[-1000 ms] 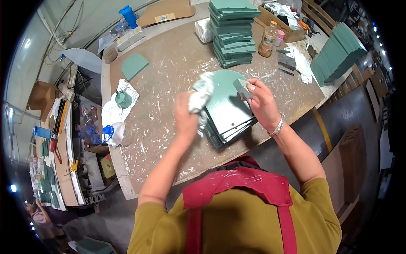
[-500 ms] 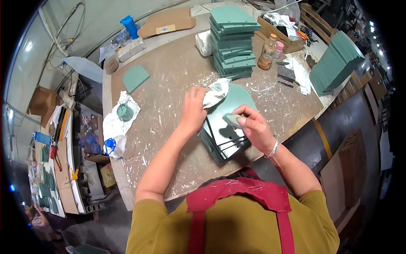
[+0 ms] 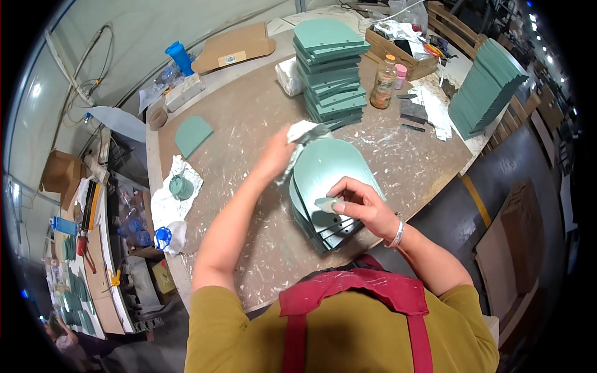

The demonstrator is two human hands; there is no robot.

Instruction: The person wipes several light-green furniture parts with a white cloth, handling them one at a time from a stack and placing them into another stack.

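Observation:
A stack of green panels (image 3: 329,165), rounded at one end and drilled with small holes near the other, lies before me on the worktable. My left hand (image 3: 278,155) grips a crumpled white cloth (image 3: 305,130) by the stack's left far edge. Above the top panel, my right hand (image 3: 362,205) pinches a small, pale greenish piece (image 3: 326,204) between thumb and fingers; its exact kind cannot be made out. The panels below the top one are fanned slightly out of line.
A tall pile of green panels (image 3: 329,81) stands behind, with a glass bottle (image 3: 383,84) beside it. Another pile (image 3: 488,90) leans at the right. On the left are a single green panel (image 3: 193,135) and a small green tub (image 3: 180,186) on a white rag (image 3: 163,208).
My left hand has drawn the cloth left, off the top panel, uncovering its rounded end. My right hand has shifted slightly left and down, still pinching the small piece. The head view has moved a little.

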